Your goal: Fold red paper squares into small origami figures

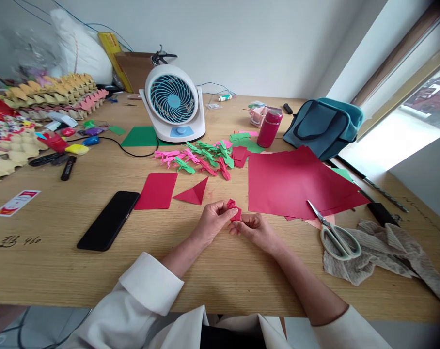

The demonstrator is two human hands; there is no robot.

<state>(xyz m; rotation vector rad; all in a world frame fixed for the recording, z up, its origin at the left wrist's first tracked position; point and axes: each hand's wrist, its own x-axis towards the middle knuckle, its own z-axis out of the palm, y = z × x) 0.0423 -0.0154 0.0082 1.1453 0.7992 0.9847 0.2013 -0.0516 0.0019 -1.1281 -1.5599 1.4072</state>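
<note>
Near the middle of the wooden table, a small folded red paper piece (235,212) is held between both hands. My left hand (216,220) pinches its left side with thumb and fingers. At its lower right edge, the fingers of my right hand (254,228) are closed on the same piece. Just beyond my left hand lies a folded red triangle (194,193), and left of that a red paper sheet (157,190). Behind the hands is a pile of pink, green and red folded paper figures (205,156).
Large red sheets (296,179) lie to the right, with scissors (336,235) over their edge and a crumpled cloth (376,252). A black phone (108,220) is at left. Behind stand a fan (174,104), red flask (270,128) and blue bag (323,127).
</note>
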